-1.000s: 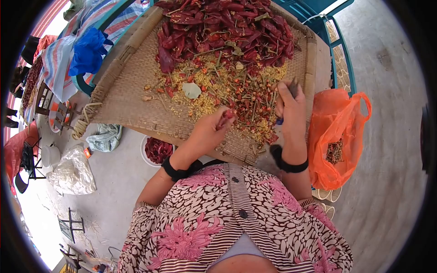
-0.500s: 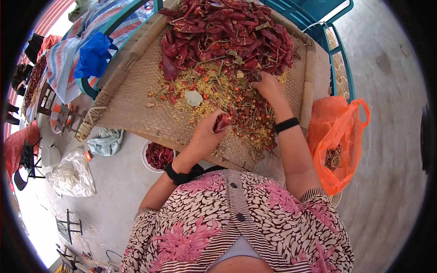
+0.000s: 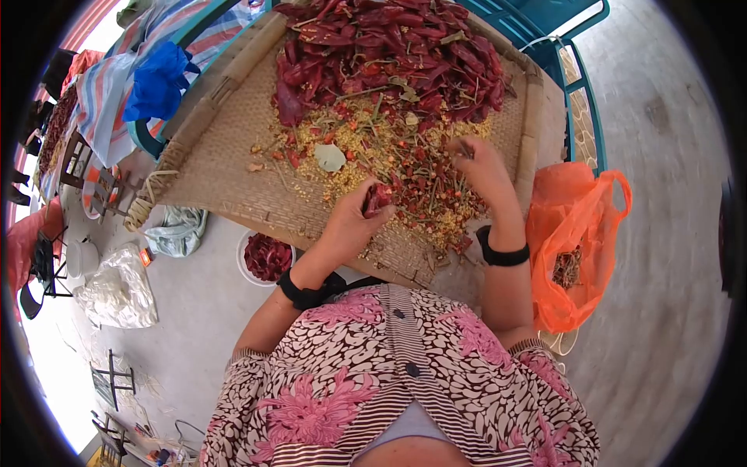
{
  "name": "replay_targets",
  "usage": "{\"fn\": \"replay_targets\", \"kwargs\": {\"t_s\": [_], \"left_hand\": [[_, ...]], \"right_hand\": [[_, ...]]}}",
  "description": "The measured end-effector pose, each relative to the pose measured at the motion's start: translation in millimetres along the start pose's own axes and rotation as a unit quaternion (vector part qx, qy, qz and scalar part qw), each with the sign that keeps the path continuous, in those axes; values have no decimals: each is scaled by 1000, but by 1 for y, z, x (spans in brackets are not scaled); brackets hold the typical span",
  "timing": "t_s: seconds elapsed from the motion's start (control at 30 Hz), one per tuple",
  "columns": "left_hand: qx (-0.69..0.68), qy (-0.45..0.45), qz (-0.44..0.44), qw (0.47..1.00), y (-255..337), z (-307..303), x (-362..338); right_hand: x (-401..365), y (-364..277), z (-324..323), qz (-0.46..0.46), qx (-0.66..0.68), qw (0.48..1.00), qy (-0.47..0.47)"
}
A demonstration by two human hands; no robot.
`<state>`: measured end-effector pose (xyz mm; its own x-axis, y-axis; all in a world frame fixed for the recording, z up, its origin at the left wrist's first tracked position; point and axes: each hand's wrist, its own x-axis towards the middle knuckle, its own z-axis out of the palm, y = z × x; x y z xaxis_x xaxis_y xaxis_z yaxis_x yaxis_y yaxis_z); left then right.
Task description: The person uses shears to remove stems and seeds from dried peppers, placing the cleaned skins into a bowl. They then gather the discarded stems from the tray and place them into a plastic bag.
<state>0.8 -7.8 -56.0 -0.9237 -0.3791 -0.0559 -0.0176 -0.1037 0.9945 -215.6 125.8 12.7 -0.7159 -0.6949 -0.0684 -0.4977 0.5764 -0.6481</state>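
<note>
Dried red chilies (image 3: 389, 54) are heaped on the far part of a woven tray (image 3: 226, 163). Nearer me lie yellow seeds (image 3: 354, 152) mixed with stems and red bits, with a pale round leaf (image 3: 330, 157) on top. My left hand (image 3: 352, 222) is closed around a red chili (image 3: 377, 200) above the near part of the tray. Over the right side of the seeds, my right hand (image 3: 482, 167) has its fingers pinched together on a small dark item that I cannot make out.
An orange plastic bag (image 3: 576, 241) with stems inside hangs at the right. Below the tray's near edge is a white bowl (image 3: 245, 268) of chilies. A blue bag (image 3: 156, 84) and teal metal frame (image 3: 585, 101) flank the tray. Clear plastic (image 3: 120, 292) lies on the floor.
My right hand has moved back from the chili heap, toward the right and nearer to me. My left hand stays almost in place with the chili. The view has shifted slightly.
</note>
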Motion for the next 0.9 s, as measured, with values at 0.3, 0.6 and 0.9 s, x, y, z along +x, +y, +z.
{"fn": "replay_targets", "kwargs": {"t_s": [0.3,0.6,0.9], "left_hand": [[26,-5,-6,1000,4,-2,0],[-43,23,-3,999,-3,-3,0],[-6,36,15,999,1,0,2]], "right_hand": [[65,22,42,-58,-278,958,51],[36,3,15,112,115,987,13],[55,3,26,117,-228,964,75]]}}
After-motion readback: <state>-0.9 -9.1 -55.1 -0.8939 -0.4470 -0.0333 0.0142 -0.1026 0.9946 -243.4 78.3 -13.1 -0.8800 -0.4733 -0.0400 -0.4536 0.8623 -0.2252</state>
